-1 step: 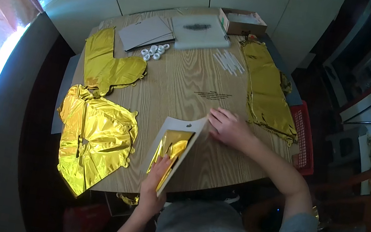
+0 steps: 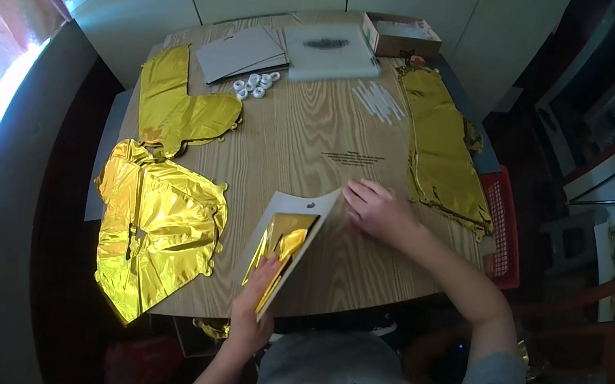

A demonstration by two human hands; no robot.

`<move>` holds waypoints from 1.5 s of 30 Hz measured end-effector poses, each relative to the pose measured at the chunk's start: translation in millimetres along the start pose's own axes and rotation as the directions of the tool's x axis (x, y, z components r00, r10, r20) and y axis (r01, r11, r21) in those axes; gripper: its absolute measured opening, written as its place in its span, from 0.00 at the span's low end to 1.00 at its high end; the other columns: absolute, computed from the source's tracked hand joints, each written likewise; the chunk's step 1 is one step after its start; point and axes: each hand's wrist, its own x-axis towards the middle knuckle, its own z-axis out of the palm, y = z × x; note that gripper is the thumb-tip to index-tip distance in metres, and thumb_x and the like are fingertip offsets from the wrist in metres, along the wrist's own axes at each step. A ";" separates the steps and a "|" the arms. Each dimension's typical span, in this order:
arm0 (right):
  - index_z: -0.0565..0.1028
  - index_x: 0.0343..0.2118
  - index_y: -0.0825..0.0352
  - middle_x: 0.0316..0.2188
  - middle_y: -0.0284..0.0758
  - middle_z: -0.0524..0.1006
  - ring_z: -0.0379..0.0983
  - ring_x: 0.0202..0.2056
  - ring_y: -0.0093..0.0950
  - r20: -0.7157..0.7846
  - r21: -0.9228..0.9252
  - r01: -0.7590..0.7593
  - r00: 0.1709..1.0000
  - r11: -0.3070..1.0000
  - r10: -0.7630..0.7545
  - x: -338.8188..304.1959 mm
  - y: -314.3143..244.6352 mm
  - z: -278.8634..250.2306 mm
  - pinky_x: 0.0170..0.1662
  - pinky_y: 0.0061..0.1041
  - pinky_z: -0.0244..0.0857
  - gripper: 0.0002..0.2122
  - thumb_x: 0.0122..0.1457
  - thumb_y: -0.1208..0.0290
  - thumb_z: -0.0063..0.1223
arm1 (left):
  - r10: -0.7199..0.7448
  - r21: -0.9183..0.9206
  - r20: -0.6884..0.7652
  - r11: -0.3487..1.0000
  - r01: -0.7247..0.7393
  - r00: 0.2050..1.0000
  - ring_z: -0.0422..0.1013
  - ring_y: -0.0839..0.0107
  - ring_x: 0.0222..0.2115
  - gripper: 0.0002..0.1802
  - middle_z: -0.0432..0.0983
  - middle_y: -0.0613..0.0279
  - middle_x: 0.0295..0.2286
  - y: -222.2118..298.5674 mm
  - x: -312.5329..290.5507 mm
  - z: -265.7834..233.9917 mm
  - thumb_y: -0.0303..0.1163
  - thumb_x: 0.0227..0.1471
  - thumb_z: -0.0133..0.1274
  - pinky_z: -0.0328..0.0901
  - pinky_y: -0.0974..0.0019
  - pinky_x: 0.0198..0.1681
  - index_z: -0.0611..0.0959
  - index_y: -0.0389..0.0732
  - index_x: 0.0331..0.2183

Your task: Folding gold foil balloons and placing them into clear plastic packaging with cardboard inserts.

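My left hand [image 2: 255, 290] grips a white card [image 2: 294, 205] near its lower end. A folded gold foil balloon [image 2: 286, 231] lies on the card, with my fingers over its lower part. The card is tilted, and a small dark-edged hole shows near its top. My right hand [image 2: 376, 211] is beside the card's upper right corner, fingers bent and closed together. What its fingertips pinch is hard to make out. Just beyond it, small dark print on what looks like a clear plastic bag [image 2: 352, 157] shows against the wood.
Flattened gold foil balloons lie at the left [image 2: 160, 232], far left [image 2: 164, 97] and right [image 2: 447, 147]. Toward the back are white ribbon rolls [image 2: 252, 86], white cards [image 2: 242, 50], a translucent pack [image 2: 330, 56], white straws [image 2: 379, 102] and a cardboard box [image 2: 401, 42]. A red basket [image 2: 505, 227] stands right.
The card in my left hand has shifted slightly left, its upper right corner a little farther from my right fingertips. My right hand has hardly moved.
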 end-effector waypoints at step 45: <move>0.79 0.30 0.56 0.30 0.32 0.75 0.75 0.35 0.34 0.268 0.432 -0.246 0.954 0.867 0.137 2.5 -0.8 3.8 0.38 0.34 0.70 0.05 0.52 0.67 0.53 | 0.187 0.597 0.530 0.609 -0.521 0.827 0.59 0.47 0.55 0.30 0.64 0.62 0.54 21.1 5.7 15.0 0.34 0.46 0.52 0.49 0.39 0.59 0.72 0.63 0.54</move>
